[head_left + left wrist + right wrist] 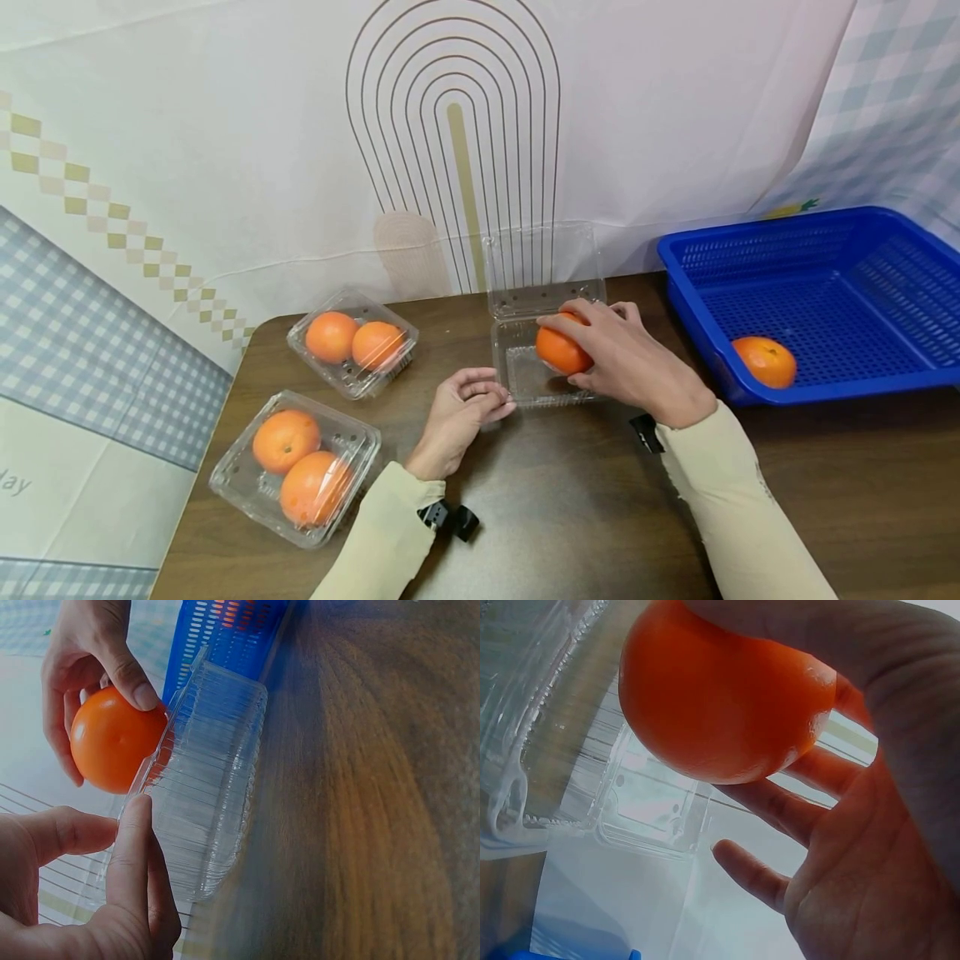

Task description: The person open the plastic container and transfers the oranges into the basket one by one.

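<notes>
My right hand (626, 354) grips an orange (561, 348) from above, thumb on one side and fingers on the other. The fruit is held at the right part of a clear plastic clamshell box (525, 379), whose lid (543, 267) stands raised against the wall. In the left wrist view, the orange (116, 742) overlaps the box's rim. My left hand (461, 417) pinches the front left of that rim between thumb and fingertips. The right wrist view shows the orange (720, 697) in the curl of the right hand (877, 847), its little finger free of the fruit.
Two lidded clear boxes, a rear one (352, 379) and a front one (247, 500), stand at the left, each with two oranges. At the right, a blue plastic basket (701, 337) holds one orange (765, 362). A cloth-covered wall (637, 125) rises behind the wooden table (570, 508).
</notes>
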Tool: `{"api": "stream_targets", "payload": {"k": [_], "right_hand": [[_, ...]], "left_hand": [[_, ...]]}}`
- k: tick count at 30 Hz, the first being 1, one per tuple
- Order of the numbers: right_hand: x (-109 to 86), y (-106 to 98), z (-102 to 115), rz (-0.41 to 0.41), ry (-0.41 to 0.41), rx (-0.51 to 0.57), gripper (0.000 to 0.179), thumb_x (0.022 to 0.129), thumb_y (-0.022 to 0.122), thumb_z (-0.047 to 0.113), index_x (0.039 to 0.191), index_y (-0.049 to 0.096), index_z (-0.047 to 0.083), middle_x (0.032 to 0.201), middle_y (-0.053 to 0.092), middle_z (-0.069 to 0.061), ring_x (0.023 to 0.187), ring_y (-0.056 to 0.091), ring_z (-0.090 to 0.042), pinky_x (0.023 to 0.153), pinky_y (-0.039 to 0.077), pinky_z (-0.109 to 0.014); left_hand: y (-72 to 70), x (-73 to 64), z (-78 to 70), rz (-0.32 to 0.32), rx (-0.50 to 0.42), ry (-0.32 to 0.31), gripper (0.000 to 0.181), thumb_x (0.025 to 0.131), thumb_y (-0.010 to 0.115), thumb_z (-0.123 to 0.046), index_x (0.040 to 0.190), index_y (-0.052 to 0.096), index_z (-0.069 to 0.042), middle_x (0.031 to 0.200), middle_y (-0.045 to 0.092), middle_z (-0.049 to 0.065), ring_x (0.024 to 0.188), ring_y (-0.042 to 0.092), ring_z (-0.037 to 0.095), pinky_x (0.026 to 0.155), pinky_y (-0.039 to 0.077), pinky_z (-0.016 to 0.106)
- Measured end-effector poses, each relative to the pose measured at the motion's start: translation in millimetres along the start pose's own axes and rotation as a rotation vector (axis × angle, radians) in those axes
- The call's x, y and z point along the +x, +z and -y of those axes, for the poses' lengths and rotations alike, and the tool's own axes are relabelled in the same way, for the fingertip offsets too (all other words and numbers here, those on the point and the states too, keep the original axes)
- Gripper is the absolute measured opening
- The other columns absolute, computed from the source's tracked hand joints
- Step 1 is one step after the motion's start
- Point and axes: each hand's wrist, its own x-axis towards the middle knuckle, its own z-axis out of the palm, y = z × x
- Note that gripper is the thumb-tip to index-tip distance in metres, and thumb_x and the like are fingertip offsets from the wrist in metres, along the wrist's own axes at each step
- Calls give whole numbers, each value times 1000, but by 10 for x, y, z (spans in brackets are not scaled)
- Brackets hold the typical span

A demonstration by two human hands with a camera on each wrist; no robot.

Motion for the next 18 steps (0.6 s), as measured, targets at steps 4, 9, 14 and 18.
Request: {"api": "stream_targets", "payload": {"k": [4,9,14,18], "right_hand": [[-5,-9,1,2,2,1,76,73,94,24,140,58,21,131,59,-10,118,59,-31,95,40,-50],[-7,-18,2,0,3,-1,75,73,94,24,140,59,22,131,59,-9,117,59,-30,95,40,-50],[-12,-32,1,-7,0,4,75,72,95,23,139,60,21,130,60,-10,117,60,-30,94,40,-50],[-24,-35,-2,-22,-10,3,75,72,95,22,139,60,20,130,60,-11,117,60,-31,93,40,-50]], "left_hand": [[0,4,3,0,2,0,42,92,58,15,133,49,11,86,65,1,78,70,12,78,66,24],[2,5,7,-2,-1,0,43,92,58,16,134,48,12,85,65,1,78,70,12,78,66,24],[2,0,-2,-2,2,1,44,92,59,16,134,48,11,85,65,1,78,70,12,78,66,23],[-1,-2,-2,-1,6,0,43,92,59,15,134,48,11,86,65,2,78,70,12,79,66,24]]}}
